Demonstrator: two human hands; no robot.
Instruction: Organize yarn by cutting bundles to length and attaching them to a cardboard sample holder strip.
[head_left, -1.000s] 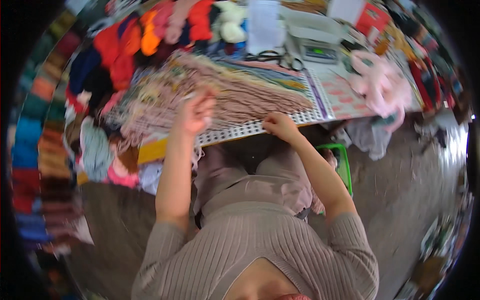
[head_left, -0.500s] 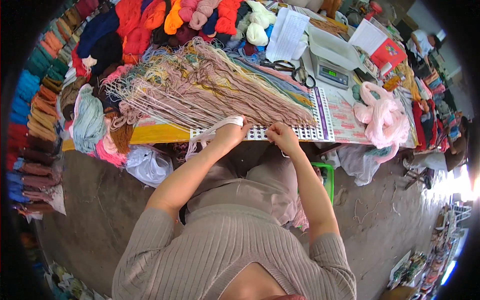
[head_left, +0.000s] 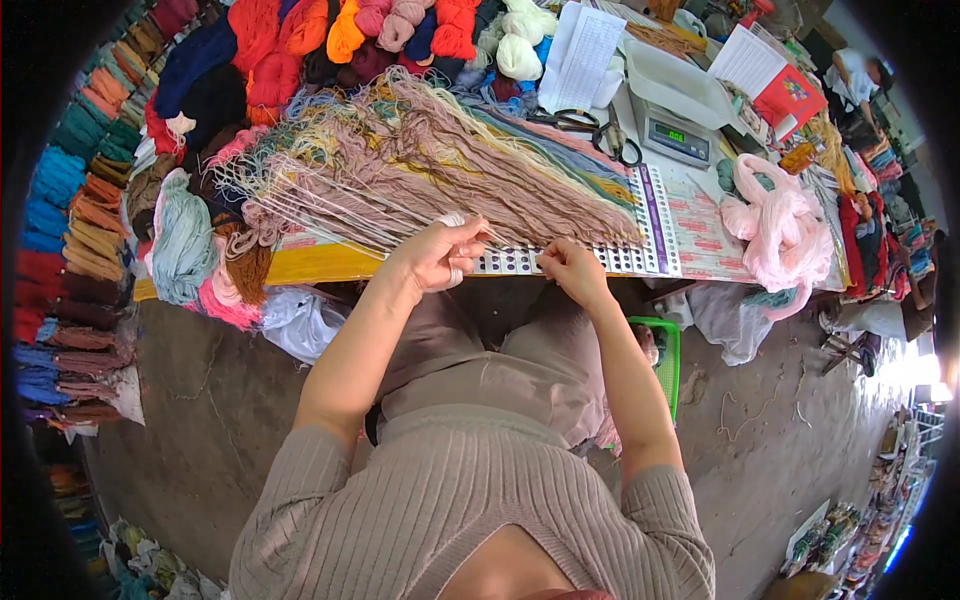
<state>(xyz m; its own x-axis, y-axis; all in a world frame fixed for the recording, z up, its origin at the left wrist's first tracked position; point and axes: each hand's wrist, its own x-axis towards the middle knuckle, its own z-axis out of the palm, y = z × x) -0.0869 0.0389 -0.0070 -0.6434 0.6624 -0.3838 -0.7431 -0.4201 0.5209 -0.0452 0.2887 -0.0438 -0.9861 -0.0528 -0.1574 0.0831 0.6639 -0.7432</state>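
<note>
At the table's front edge, my left hand point(head_left: 432, 258) is closed round a loop of white yarn point(head_left: 456, 272); some of it passes over the fingers. To its right my right hand point(head_left: 574, 270) pinches at the edge of a white card strip with punched holes point(head_left: 513, 262). What lies between those fingertips is too small to make out. Just beyond both hands, a wide fan of yarn strands point(head_left: 430, 165) in dusty pink, mustard, cream and blue spreads over the table, with its ends along the card. White strands point(head_left: 325, 218) lie across its left part.
Scissors point(head_left: 618, 146) and a digital scale point(head_left: 680, 140) with a tray stand behind the fan. Pink skeins point(head_left: 775, 225) hang over the right edge, pale blue-green ones point(head_left: 180, 240) over the left. Coloured skeins line the back. A green basket point(head_left: 672, 365) sits below; another person point(head_left: 852, 80) is far right.
My left hand has turned, its fingers lifting away from the card, and the white yarn that hung below is now gathered at the hand. My right hand stays at the card edge.
</note>
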